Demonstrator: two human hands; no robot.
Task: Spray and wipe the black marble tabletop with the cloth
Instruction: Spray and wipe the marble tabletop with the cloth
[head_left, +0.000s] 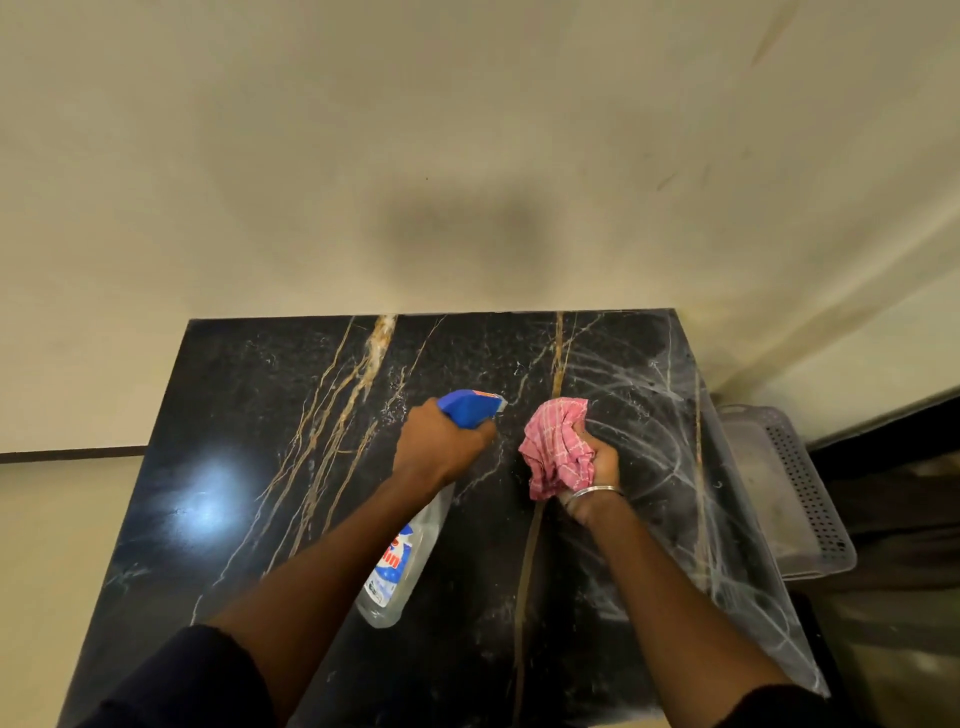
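Observation:
The black marble tabletop (249, 415) with gold and white veins fills the lower half of the view. My left hand (441, 441) grips a clear spray bottle (405, 571) by its blue trigger head, nozzle pointing right toward the cloth, held above the middle of the top. My right hand (597, 462) clutches a bunched pink checked cloth (558, 447) just right of the nozzle, over the marble; a metal bangle circles that wrist. White smeared streaks cover the right part of the surface.
A cream wall (467, 156) stands right behind the table's far edge. A translucent perforated plastic basket (800, 488) sits beside the table's right edge. Pale floor shows at the left, a dark floor area at the right.

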